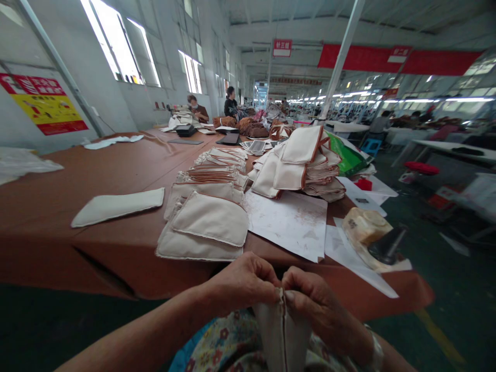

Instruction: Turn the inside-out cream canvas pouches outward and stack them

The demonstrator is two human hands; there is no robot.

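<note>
Over my lap, my left hand [251, 279] and my right hand [310, 294] both pinch the top of a cream fabric piece [269, 330]. Its two edges meet in a seam that runs down between the hands. Thumbs and fingertips almost touch there; whether anything small sits between them cannot be seen. Just beyond, on the table, lie flat cream sewn pieces [211, 219] with rounded corners. Behind them more pieces [217, 170] lie in an overlapping row. To the right rises a pile of cream pieces with brown edging [298, 160].
A brown-covered table [124, 248] stretches ahead. One cream piece [118, 206] lies alone at left. White paper sheets [289, 219] lie near the front edge. At right stand a cream container [366, 226] and a black conical object [387, 245]. Other people [231, 103] are far back.
</note>
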